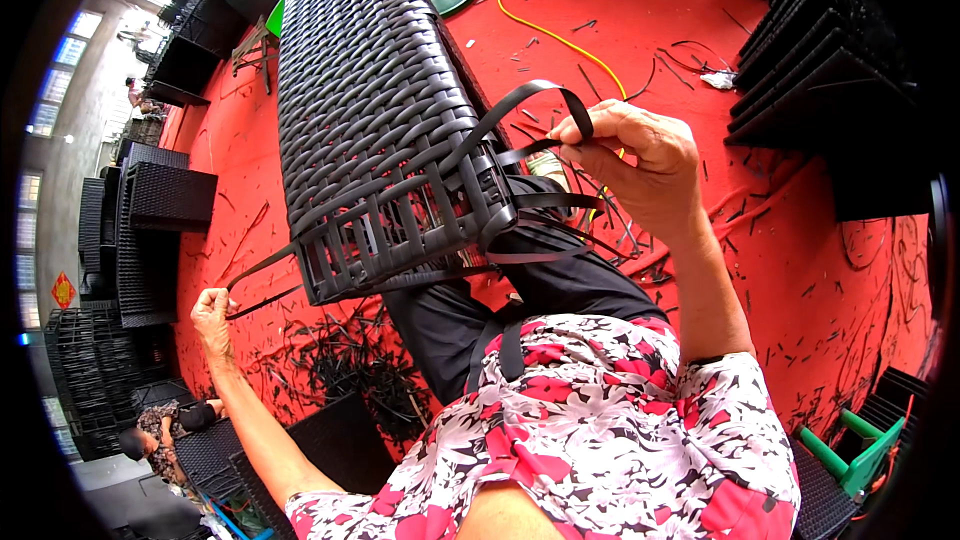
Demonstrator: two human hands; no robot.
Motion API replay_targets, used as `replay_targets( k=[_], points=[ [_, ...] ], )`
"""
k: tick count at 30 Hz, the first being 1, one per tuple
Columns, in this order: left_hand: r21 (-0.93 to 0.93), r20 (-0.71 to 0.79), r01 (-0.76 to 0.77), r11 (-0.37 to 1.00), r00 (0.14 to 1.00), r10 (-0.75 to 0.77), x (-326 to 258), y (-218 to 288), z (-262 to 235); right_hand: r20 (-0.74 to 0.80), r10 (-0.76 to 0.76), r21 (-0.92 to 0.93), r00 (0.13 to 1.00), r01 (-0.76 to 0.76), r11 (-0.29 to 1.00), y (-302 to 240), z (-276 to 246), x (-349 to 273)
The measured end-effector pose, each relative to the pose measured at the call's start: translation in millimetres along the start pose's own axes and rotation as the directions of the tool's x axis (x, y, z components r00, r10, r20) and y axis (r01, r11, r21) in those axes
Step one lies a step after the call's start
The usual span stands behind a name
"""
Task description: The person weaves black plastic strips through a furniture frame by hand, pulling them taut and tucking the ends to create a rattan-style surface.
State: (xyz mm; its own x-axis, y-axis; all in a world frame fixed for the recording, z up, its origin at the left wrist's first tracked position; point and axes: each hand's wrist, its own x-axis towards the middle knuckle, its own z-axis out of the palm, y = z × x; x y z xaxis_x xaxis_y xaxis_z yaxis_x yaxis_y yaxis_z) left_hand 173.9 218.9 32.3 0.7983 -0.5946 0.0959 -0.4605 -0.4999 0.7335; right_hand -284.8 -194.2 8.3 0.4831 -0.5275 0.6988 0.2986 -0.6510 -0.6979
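A long black woven piece of wicker furniture [375, 80] extends away from my lap. Its near end shows an open frame [375, 235] with strips crossing the gaps. My right hand [645, 155], raised to the right of that end, pinches a flat black weaving strip [525, 90] that loops up from the corner. Out to the left, my left hand [211, 320] is closed on another stretch of black strip [265, 265] running to the frame's lower left corner. Whether both hands hold the same strip cannot be seen. More loose strips curl below the right corner.
Red floor covering [790, 260] is littered with black offcuts, heaped in a pile [370, 365] at lower left. A yellow cord [545, 25] crosses it. Stacked black wicker pieces [825, 70] stand right, others [170, 195] left. A green stool [860, 450] lies lower right; another person [165, 435] sits lower left.
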Motion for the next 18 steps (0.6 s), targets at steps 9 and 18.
replay_targets(
  k=[9,18],
  points=[
    [-0.005,-0.123,0.024,1.000,0.992,-0.024,17.6,-12.4,-23.5,-0.121,0.013,-0.226,0.993,-0.040,0.973,2.8,24.0,-0.5],
    [0.617,-0.458,0.136,0.775,0.863,0.213,18.6,-38.6,-38.2,0.277,0.548,0.758,0.789,-0.530,0.380,30.7,15.5,-14.8]
  ],
)
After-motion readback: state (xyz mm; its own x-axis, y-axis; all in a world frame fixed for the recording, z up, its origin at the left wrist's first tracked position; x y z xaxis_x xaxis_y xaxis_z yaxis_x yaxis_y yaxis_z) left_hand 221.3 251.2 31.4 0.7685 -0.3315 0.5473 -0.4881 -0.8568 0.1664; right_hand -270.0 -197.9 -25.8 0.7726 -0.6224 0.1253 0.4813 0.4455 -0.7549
